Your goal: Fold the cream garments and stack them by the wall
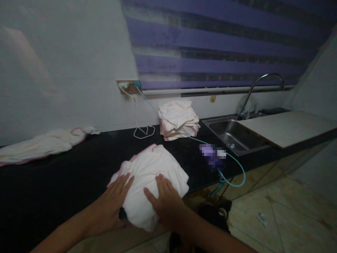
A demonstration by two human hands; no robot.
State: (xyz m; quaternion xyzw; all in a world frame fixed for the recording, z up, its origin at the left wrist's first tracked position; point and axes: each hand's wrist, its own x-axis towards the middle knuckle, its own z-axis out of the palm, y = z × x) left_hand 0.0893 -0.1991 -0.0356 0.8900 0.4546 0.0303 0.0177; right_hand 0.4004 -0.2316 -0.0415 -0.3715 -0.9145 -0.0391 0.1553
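Note:
A white cloth with a pink edge lies in a rumpled heap at the front of the black counter, part of it hanging over the edge. My left hand rests on its left side with the fingers stretched out. On the right part of the cloth, my right hand lies flat, thumb apart from the fingers. Behind it, against the wall, stands a stack of folded white cloths. Another white cloth with pink trim is spread along the back of the counter at the left.
A blurred purple item lies right of the cloth, with a teal cable looping past the counter edge. The wall socket holds plugs. Further right are a steel sink, a curved tap and a pale board.

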